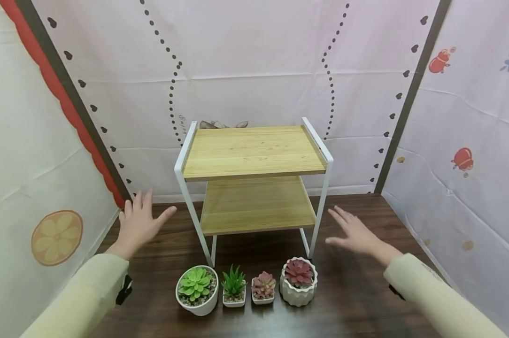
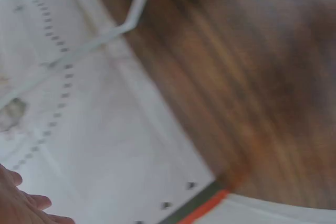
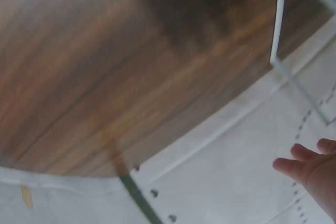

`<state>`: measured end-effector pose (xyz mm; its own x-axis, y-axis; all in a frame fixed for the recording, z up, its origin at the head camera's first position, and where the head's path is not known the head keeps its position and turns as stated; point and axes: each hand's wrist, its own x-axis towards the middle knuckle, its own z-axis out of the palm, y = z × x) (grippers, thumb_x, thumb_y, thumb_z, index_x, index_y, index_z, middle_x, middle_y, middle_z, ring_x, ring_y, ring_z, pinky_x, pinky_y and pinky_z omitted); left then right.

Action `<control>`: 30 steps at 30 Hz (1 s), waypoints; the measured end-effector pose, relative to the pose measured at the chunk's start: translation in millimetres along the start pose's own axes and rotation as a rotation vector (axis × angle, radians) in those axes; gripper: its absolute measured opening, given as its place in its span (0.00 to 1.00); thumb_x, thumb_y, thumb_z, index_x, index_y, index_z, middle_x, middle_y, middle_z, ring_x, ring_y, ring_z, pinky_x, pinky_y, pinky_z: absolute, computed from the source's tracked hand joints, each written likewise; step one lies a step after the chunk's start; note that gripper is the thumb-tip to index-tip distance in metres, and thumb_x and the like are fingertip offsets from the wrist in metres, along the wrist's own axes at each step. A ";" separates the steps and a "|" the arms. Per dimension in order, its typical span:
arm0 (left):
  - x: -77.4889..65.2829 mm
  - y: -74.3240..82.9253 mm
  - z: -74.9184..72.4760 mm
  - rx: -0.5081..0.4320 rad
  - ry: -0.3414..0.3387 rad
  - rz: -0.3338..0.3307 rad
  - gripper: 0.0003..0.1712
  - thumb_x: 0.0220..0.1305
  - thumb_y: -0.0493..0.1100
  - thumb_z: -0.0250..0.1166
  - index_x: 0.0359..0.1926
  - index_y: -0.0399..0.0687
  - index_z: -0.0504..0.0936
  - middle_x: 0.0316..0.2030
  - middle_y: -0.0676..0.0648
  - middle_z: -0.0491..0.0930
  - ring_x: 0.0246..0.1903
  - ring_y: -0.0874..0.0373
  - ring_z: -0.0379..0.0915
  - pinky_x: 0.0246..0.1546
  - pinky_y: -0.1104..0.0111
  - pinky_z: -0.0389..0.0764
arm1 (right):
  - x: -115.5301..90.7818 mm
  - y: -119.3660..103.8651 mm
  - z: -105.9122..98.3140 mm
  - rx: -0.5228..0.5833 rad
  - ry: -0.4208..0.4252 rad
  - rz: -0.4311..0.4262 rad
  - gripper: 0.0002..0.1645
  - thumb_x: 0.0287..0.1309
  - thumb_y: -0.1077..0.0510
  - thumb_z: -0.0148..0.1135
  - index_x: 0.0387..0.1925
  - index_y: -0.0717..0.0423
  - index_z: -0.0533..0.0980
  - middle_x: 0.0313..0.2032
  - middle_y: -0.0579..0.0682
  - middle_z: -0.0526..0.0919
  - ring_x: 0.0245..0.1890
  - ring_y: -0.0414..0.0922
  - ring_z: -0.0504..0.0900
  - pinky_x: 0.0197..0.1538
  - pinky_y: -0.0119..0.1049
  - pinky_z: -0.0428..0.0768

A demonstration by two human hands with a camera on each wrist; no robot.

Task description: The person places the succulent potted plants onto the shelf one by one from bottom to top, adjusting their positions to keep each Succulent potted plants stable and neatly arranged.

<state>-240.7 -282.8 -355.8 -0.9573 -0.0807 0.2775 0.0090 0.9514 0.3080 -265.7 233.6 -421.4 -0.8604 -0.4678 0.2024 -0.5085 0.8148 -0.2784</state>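
My left hand [image 1: 138, 227] is held up with spread fingers, to the left of a two-tier shelf [image 1: 254, 151] with wooden boards and a white frame. On the shelf's other side my right hand [image 1: 358, 233] reaches inward, fingers extended and holding nothing. Neither hand touches the shelf. In front of it stand a bright green succulent in a round white pot [image 1: 198, 307], a spiky green plant [image 1: 234, 283], a pink succulent [image 1: 263, 285] in a small square pot, and a dark red succulent [image 1: 298, 273] in a ribbed white pot.
The dark wooden table [image 1: 153, 300] carries everything. White printed cloth [image 1: 254, 51] hangs behind, with more cloth along the left and right sides. White frame bars [image 2: 137, 3] of the shelf show in the left wrist view.
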 end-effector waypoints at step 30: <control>61.5 148.2 -106.6 -0.130 -0.093 0.116 0.50 0.49 0.73 0.31 0.63 0.45 0.34 0.61 0.37 0.40 0.59 0.40 0.36 0.54 0.46 0.44 | -61.4 -82.3 91.7 0.483 0.043 0.082 0.61 0.28 0.38 0.65 0.60 0.63 0.48 0.56 0.60 0.58 0.55 0.50 0.58 0.53 0.49 0.61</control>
<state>-267.5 -178.5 -196.1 -0.9701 0.0608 0.2349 0.1525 0.9058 0.3954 -174.2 163.9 -497.0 -0.9012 -0.3861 0.1970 -0.4058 0.5919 -0.6964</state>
